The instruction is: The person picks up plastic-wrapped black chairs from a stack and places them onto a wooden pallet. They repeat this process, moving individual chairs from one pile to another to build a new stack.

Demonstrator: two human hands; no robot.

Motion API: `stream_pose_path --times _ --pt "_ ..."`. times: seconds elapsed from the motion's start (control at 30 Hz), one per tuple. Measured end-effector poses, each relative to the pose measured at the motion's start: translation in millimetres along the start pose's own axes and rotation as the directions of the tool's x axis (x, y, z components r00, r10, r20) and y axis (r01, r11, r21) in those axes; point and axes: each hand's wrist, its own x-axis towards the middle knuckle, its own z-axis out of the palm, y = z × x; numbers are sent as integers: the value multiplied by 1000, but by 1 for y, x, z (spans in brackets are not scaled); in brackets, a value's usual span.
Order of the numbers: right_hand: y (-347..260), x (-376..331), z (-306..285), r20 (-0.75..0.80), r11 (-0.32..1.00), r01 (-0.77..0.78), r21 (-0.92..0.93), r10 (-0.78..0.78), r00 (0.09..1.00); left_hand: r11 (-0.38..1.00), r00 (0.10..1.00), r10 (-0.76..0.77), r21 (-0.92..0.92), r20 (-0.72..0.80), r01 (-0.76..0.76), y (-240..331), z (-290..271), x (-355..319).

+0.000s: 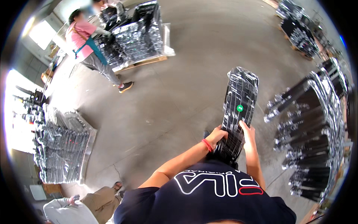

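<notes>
I see a long flat package (238, 115) wrapped in clear glossy film over black contents, held upright ahead of me, my left hand (217, 135) and right hand (247, 131) closed on its lower sides. A small round green sticker (239, 108) sits near its middle. More film-wrapped black packages: a stack on a wooden pallet (140, 33) at top centre, a tall stack (61, 149) at left, a leaning row (313, 138) at right, and further stacks (298, 30) at top right. No signs or screens visible.
</notes>
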Motion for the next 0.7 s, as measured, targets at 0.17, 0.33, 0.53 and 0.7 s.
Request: stream_pose_path --times 0.17,0.33,0.53,0.7 --pt "-30 82 78 135 995 -44 -84 55 989 991 987 60 -113 -149 -77 61 -50 43" --pt "-52 146 174 265 981 -36 -190 87 960 932 960 174 -277 -218 -232 119 -113 75" --pt "-57 204 297 401 972 42 -231 56 915 896 902 215 -292 -375 -335 204 -191 76" --pt "-65 228 369 495 957 16 -290 136 858 858 865 236 -323 -443 -399 248 -236 71"
